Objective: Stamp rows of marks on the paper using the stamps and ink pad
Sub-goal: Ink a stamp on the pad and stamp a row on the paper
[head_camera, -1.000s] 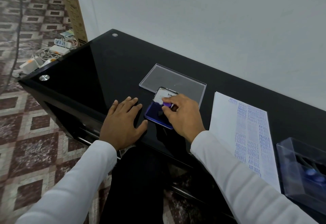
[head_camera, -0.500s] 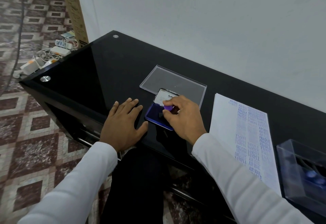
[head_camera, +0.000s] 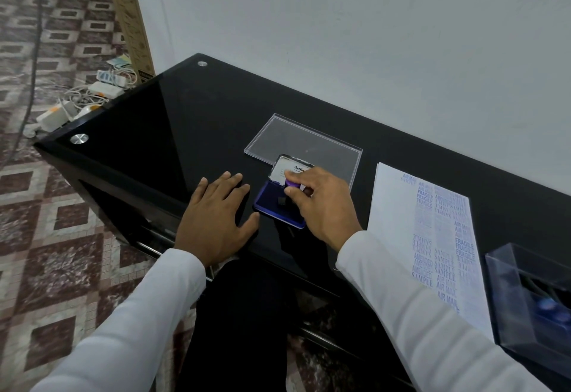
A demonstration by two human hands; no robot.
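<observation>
Over the ink pad (head_camera: 275, 206) sits the purple-handled stamp (head_camera: 291, 183), its black base down on the dark blue pad surface — pinched from above by the right hand (head_camera: 321, 203), thumb and fingertips curled round the little knob. The pad's tin is open, its hinged lid (head_camera: 289, 170) tipped up behind with a white label showing the letters "Artli". That tin lies on the glossy black table (head_camera: 185, 132), near the front edge and roughly mid-table.

Just left of the pad, the left hand (head_camera: 216, 218) lies flat on the glass, fingers straight and spread, holding nothing, thumb reaching toward the pad's near corner; whether it touches the tin I cannot tell.

Behind the pad, a clear plastic lid (head_camera: 304, 143) lies flat on the table, the tin's raised lid overlapping its near edge in this view.

To the right, the sheet of paper (head_camera: 392, 215) lies lengthwise toward the front edge, already carrying columns of blue marks — "AIR MAIL", "FRAGILE", "SAMPLE" read clearly, others are too faint to make out. Its left strip is bare.

Further right at the frame edge, a clear plastic box (head_camera: 506, 271) stands beside the paper, with blurred blue and dark shapes inside.

White sleeves cover both forearms. Beyond the table's left end, patterned floor tiles and a tangle of white cables and adapters (head_camera: 89, 98) by the wall.
</observation>
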